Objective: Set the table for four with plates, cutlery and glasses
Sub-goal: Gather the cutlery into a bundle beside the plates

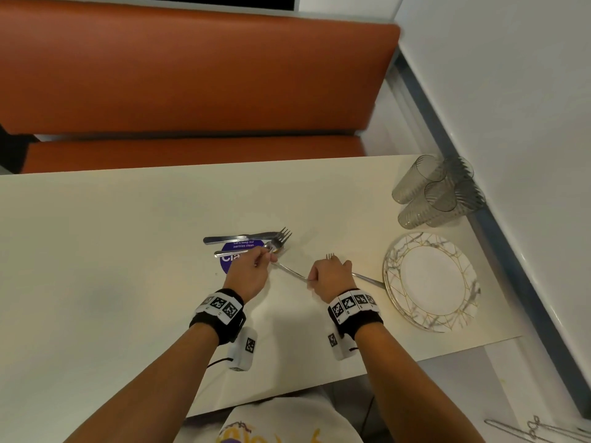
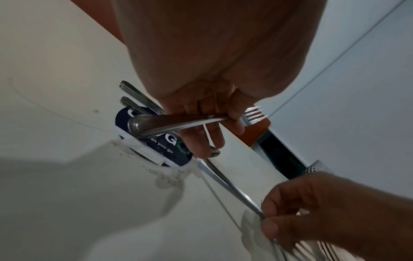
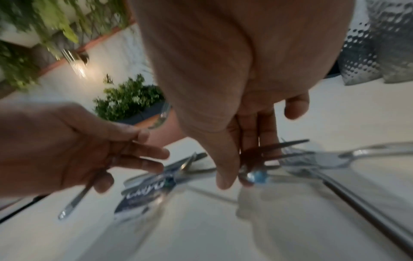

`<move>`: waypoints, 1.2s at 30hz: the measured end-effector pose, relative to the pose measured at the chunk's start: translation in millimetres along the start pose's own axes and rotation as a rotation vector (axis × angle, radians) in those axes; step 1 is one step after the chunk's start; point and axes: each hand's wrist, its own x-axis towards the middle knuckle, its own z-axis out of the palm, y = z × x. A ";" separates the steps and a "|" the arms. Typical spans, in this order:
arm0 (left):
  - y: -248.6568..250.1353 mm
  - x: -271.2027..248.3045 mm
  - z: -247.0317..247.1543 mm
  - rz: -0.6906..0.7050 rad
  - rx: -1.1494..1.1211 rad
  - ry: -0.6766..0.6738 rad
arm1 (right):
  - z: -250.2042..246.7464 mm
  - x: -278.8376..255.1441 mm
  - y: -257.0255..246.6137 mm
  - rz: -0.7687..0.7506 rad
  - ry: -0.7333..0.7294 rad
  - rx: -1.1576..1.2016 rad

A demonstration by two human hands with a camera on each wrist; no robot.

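The left hand (image 1: 252, 270) curls its fingers round the handle of a fork (image 1: 281, 238), whose tines point away from the person just past a purple round sticker (image 1: 238, 247) on the cream counter (image 1: 96, 251). A knife (image 1: 236, 238) and one more handle lie across that sticker, touching the fork's head. The right hand (image 1: 329, 273), on the plate side of the sticker, closes its grip on a second fork (image 1: 330, 256), pinching it near the tines, and a thin spoon-like handle (image 1: 289, 270) runs from this hand back toward the sticker. Further from the sticker on that side lie a marbled gold-lined plate (image 1: 431, 279) and four ribbed tumblers (image 1: 435, 193) by the wall.
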 end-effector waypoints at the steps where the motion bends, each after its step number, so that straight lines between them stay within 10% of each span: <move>1: 1.7 -1.2 1.4 0.019 0.016 -0.011 | -7.3 -2.8 -0.5 -0.016 -0.011 0.048; 8: 10.9 -14.6 0.5 0.147 0.127 -0.121 | -41.3 -16.8 -20.9 -0.210 -0.036 0.455; 19: -4.2 -39.8 -22.5 -0.042 -0.074 -0.144 | -39.7 -25.1 -47.2 -0.009 0.166 1.009; 36: 3.3 -60.3 -33.4 -0.130 -0.285 -0.207 | -11.9 -31.8 -88.2 0.003 0.404 1.048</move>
